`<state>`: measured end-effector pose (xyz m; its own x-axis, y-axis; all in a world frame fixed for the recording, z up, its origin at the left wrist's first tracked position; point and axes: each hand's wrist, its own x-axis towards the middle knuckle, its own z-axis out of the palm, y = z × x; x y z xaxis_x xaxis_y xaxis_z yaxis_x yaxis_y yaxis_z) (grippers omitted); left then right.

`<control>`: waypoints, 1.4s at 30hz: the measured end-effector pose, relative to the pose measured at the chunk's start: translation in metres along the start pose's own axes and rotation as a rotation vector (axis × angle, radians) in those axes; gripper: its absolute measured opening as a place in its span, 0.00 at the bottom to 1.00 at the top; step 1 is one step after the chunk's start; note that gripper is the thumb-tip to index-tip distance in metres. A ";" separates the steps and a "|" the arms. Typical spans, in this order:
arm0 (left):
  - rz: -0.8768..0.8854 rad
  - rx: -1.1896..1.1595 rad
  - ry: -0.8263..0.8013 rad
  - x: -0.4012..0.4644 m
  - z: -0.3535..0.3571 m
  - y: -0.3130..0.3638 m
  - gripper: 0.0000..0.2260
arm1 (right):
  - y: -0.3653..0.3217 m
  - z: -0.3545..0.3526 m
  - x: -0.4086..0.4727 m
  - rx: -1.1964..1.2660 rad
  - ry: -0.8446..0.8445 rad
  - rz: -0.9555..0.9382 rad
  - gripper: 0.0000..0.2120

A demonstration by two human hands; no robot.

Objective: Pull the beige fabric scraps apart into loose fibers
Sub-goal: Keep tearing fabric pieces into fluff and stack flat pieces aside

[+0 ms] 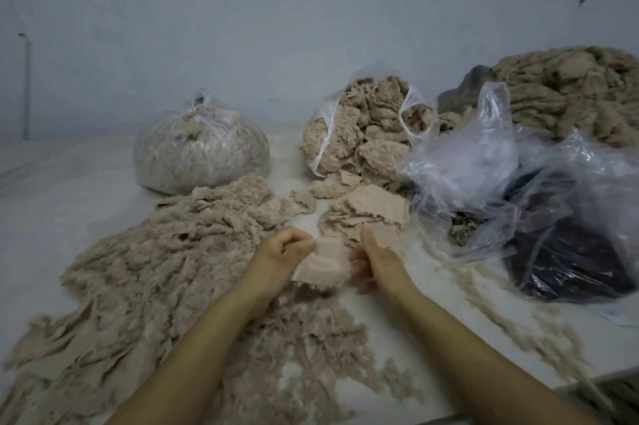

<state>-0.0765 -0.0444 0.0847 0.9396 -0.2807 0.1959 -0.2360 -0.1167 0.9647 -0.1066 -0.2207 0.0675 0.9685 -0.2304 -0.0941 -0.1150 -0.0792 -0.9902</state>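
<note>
A beige fabric scrap (323, 263) with frayed edges hangs between my hands just above the table. My left hand (280, 255) pinches its left edge with curled fingers. My right hand (375, 260) grips its right edge, fingers curled under the cloth. A small stack of whole beige scraps (370, 213) lies just beyond my hands. A broad heap of loose beige fibers (166, 272) spreads over the table to the left and under my forearms.
A tied clear bag of fibers (200, 151) stands at the back left. An open bag of scraps (366, 127) stands at the back centre. Crumpled clear plastic bags (491, 161) and a dark bundle (584, 251) fill the right. A fabric pile (570, 89) sits far right.
</note>
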 end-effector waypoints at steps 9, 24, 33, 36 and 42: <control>-0.064 0.052 0.245 0.000 -0.006 -0.017 0.08 | -0.008 0.012 0.012 0.288 0.322 -0.156 0.12; -0.394 -0.538 0.085 0.012 0.051 -0.004 0.14 | -0.026 0.015 0.011 0.406 0.013 -0.303 0.09; -0.012 0.054 0.241 0.011 0.039 -0.012 0.14 | -0.005 -0.001 0.016 0.326 0.179 -0.300 0.09; 0.015 0.167 0.228 0.015 0.028 -0.015 0.14 | -0.004 -0.010 0.023 0.296 0.244 -0.317 0.10; 0.040 0.447 0.245 0.012 -0.011 -0.021 0.14 | 0.008 -0.054 0.038 -0.475 0.319 -0.182 0.14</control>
<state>-0.0576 -0.0343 0.0685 0.9456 -0.0677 0.3183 -0.3055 -0.5216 0.7966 -0.0825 -0.2824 0.0615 0.8765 -0.4462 0.1810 -0.1108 -0.5528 -0.8259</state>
